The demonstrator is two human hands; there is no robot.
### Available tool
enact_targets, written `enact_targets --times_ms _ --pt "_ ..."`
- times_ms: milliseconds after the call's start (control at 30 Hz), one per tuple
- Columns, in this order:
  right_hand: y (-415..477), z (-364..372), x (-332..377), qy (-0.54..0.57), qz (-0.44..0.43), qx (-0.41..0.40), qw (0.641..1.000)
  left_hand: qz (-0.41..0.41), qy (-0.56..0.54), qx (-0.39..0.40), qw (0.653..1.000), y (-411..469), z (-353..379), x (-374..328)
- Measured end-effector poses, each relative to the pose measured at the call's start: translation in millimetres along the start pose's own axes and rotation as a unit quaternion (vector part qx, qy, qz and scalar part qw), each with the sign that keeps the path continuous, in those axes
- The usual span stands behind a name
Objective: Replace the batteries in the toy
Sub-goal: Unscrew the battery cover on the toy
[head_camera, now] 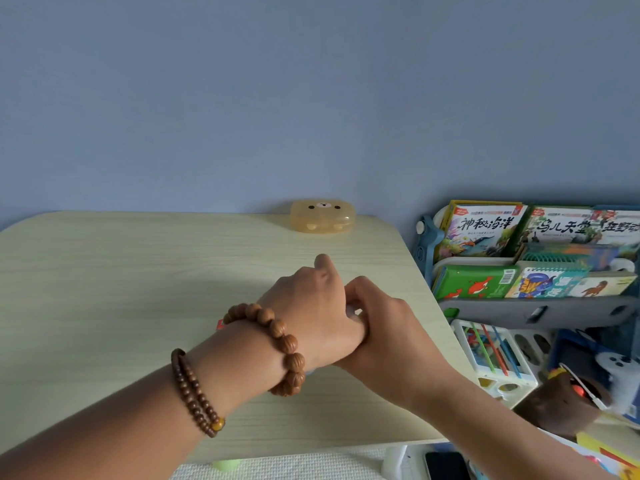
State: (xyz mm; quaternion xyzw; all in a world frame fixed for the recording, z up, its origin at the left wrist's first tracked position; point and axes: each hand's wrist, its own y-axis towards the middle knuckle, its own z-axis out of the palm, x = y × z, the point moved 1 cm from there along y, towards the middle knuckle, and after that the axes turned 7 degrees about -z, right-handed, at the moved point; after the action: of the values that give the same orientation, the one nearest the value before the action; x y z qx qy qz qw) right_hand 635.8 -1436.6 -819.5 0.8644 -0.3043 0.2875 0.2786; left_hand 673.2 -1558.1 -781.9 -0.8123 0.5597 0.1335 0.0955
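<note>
Progress unclear: left hand (311, 306) and right hand (384, 327) were clasped together on the counter (138, 271), contents hidden, can't tell grip; bear case (322, 216) at 12 o'clock untouched.

The desk (121, 271) lies open from nine to twelve o'clock; a bear-faced box (322, 216) stands at twelve, a crowded bookshelf (533, 258) blocks three o'clock.

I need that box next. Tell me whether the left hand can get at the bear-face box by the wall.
Probably yes. The table between the left hand and the bear-face box lies bare, but the right hand presses against it and would have to part first.
</note>
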Motion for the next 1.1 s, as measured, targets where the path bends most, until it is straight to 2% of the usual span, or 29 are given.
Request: enact_targets --times_ms 633,1100 --pt "6 -3 6 -0.006 0.001 0.013 1.000 -0.021 -0.059 0.026 0.998 6 -4 4" --pt "3 -2 -1 0.041 -0.017 -0.017 0.999 -0.025 -0.053 -0.018 0.998 3 2 -6"
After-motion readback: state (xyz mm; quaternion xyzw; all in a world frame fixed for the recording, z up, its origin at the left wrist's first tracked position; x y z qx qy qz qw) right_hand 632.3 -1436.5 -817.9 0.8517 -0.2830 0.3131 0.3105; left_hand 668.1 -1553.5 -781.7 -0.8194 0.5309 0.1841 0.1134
